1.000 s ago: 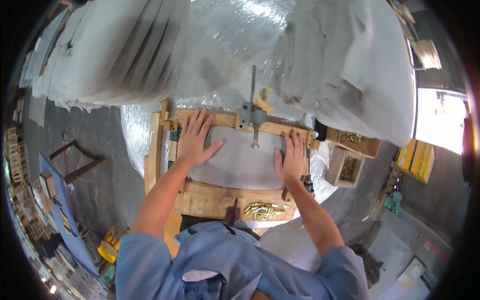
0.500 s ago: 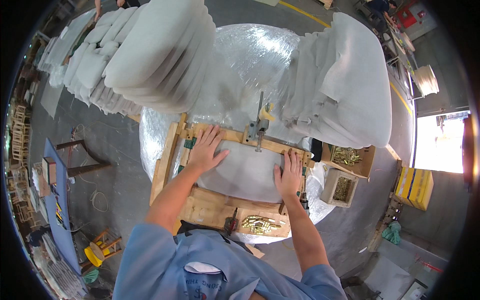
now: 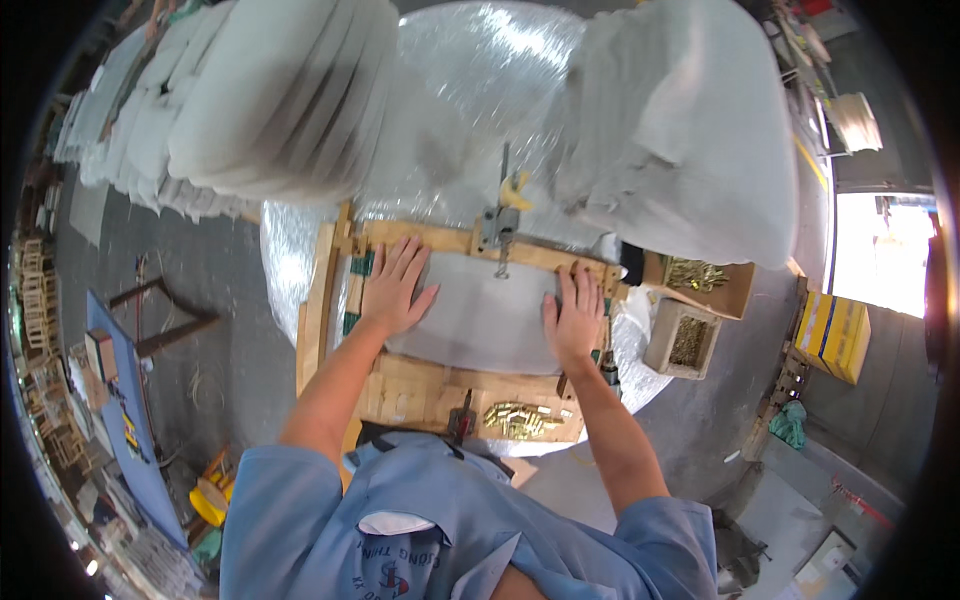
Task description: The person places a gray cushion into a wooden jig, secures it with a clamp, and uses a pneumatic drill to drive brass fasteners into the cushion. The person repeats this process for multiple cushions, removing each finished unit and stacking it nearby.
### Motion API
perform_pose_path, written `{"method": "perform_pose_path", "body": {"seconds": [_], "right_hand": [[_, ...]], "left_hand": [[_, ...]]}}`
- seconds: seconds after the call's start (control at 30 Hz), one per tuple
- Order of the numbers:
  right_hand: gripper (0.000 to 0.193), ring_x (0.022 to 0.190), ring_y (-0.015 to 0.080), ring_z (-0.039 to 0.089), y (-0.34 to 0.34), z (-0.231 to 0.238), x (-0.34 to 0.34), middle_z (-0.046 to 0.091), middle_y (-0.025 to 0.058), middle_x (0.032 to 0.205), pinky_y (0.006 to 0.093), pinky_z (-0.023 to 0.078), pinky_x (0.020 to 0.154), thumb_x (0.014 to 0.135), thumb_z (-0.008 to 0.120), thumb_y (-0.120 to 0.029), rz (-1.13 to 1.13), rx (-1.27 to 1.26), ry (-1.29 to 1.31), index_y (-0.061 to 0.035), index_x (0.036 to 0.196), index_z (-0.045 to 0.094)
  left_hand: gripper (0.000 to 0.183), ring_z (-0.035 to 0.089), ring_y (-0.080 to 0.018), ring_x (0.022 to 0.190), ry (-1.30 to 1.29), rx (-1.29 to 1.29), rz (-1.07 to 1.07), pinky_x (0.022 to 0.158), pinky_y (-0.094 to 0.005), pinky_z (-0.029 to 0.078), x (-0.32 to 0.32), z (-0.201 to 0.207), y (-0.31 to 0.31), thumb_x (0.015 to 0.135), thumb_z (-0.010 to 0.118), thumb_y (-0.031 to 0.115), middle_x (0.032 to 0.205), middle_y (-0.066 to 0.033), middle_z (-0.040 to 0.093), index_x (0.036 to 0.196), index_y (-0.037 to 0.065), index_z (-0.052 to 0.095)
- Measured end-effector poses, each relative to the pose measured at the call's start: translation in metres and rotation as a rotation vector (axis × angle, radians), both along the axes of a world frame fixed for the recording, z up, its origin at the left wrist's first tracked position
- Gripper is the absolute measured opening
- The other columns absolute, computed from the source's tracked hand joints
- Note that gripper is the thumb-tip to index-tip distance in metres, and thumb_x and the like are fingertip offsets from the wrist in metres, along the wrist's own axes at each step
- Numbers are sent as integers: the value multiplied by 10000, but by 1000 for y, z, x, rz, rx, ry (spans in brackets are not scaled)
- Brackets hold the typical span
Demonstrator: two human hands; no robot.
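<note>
A grey padded panel (image 3: 475,318) lies flat inside a wooden frame jig (image 3: 430,236). Flat on the panel's left end rests my left hand (image 3: 392,290), its fingers spread toward the far rail. My right hand (image 3: 574,318) lies on the right end, fingers stretched out and thumb apart. Between the hands, a metal clamp (image 3: 500,228) with a yellow handle is fixed on the far rail, its spindle over the panel's far edge. At the near side, several brass-coloured fittings (image 3: 520,420) lie on the wooden board beside a red and black hand tool (image 3: 462,418).
Tall stacks of grey padded panels stand at the far left (image 3: 270,100) and far right (image 3: 690,130). A cardboard box (image 3: 738,288) and a pale bin (image 3: 660,335), both holding small metal parts, sit to the right. Shiny plastic wrap (image 3: 480,120) covers the round surface underneath.
The view has shifted, so the stacks and jig sit slightly differently in the picture. Both hands stay flat on the panel, in nearly the same places.
</note>
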State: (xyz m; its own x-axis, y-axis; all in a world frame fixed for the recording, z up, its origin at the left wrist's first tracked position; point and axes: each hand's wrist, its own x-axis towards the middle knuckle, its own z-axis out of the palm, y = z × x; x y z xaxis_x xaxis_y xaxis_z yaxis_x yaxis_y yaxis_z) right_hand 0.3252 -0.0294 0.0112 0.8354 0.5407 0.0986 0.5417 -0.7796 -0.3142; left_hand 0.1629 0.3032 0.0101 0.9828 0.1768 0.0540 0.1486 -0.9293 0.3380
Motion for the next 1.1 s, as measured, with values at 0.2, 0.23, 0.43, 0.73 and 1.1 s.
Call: {"method": "perform_pose_path", "body": {"seconds": [0.2, 0.23, 0.43, 0.73, 1.1], "right_hand": [[545, 1560, 376, 391, 4, 12, 3, 444, 135, 1685, 534, 292, 1290, 1035, 621, -342, -27, 94, -13, -125, 1532, 568], [540, 1554, 380, 402, 2, 8, 2, 452, 138, 1680, 535, 298, 1288, 1037, 619, -338, -43, 118, -22, -125, 1530, 570], [523, 1526, 399, 448, -4, -10, -7, 509, 165, 1635, 531, 327, 1277, 1031, 628, -316, -86, 193, -61, -117, 1513, 587], [535, 1494, 448, 467, -24, 0, -51, 537, 245, 1580, 543, 373, 1236, 1003, 694, -238, -114, 292, -21, -75, 1500, 583], [573, 1395, 460, 506, -188, 17, -142, 573, 262, 1457, 508, 405, 1183, 978, 725, -190, -810, 48, 1, 8, 1481, 536]], "left_hand": [[698, 336, -358, 1603, -20, 6, 1, 1321, -615, 175, 8, 10, 1, 1045, 590, 464, 1713, -164, 401, 1616, 92, 440], [696, 337, -360, 1602, -14, -1, 6, 1322, -614, 175, 8, 8, 1, 1047, 587, 465, 1711, -165, 402, 1617, 95, 438], [648, 361, -357, 1590, -73, 52, 8, 1316, -604, 200, 5, -5, -1, 1048, 597, 443, 1692, -157, 436, 1587, 103, 481], [632, 355, -326, 1597, -74, 65, 10, 1322, -599, 199, -1, -5, 1, 1065, 576, 457, 1676, -156, 454, 1572, 88, 499], [634, 328, -278, 1610, -84, -51, 52, 1352, -552, 171, -8, 1, 4, 1082, 523, 492, 1693, -113, 439, 1571, 89, 502]]}}
